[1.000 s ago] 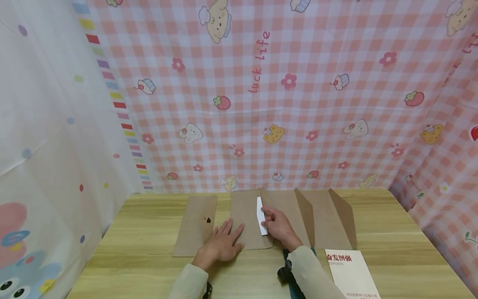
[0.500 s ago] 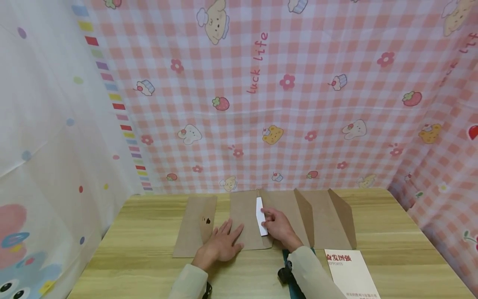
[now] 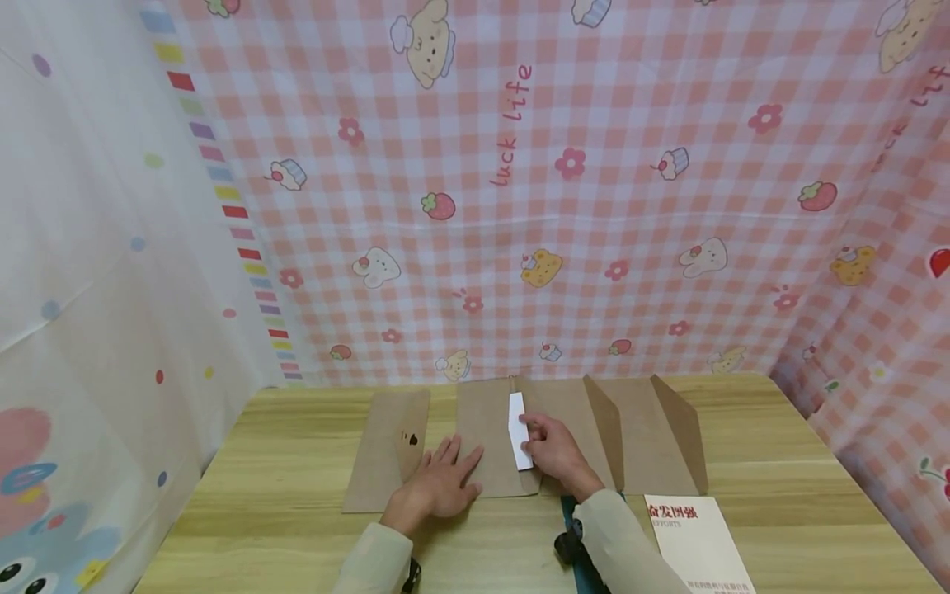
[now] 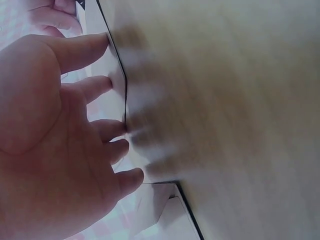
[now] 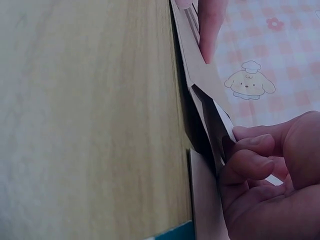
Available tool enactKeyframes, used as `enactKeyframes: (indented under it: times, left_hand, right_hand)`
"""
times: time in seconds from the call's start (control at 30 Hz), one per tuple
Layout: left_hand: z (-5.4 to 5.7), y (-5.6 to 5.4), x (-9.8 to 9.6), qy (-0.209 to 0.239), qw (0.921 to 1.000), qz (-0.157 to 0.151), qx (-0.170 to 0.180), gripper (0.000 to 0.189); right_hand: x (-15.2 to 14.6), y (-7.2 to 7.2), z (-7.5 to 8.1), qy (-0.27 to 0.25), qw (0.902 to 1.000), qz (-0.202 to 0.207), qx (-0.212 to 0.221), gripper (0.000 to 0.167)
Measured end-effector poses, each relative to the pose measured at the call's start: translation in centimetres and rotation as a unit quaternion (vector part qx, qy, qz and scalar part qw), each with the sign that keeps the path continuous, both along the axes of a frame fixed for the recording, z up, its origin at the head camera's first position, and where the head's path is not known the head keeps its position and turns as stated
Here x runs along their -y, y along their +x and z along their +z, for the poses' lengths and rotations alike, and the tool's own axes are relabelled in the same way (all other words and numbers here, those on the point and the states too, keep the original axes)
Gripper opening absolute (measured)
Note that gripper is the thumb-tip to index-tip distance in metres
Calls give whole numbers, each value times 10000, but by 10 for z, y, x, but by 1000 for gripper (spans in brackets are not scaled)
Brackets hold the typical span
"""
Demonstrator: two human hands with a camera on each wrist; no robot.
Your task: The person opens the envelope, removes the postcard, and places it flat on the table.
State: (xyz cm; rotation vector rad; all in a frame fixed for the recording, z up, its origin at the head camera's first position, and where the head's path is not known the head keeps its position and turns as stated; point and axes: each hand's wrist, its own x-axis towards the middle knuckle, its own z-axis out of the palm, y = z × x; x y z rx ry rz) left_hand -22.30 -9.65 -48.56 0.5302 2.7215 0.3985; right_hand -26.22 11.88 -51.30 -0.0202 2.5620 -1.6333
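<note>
Printed card (image 3: 701, 540) sits nearest, right side of the surface (image 3: 260, 462); behind it, our left hand (image 3: 436, 488) spreads straight fingers over the left side of the second envelope (image 3: 486, 412), gripping nothing. Our right-hand (image 3: 555, 450) fingers are curled, pinching the white strip (image 3: 517, 422) at its right. Looks like strip-handling; next move likely needs envelope pinned, light pinch.

Envelopes (image 3: 491, 441) brown, leftmost has dark print. Strip (image 3: 516, 433) white. Booklet (image 3: 698, 544) cream, red lettering. Table (image 3: 252, 495) yellowish woodgrain. Back cloth (image 3: 549, 214) pink-white check, cartoon prints.
</note>
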Motion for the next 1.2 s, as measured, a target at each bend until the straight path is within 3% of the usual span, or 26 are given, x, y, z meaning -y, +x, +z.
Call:
enactKeyframes:
  times: [0.47,0.97,1.2]
  left_hand:
    - [0,-2,2,123,9998,23,120,60]
    - [1,-2,2,74,9998,56,166,60]
    - [3,0,2,97,9999,64,123,59]
  right_hand:
    - [-5,2,5,-3,9999,109,-74,44]
    - [-8,2,6,158,9993,-50,-339,31]
    - [-12,1,5,147,9996,-38,-243,31]
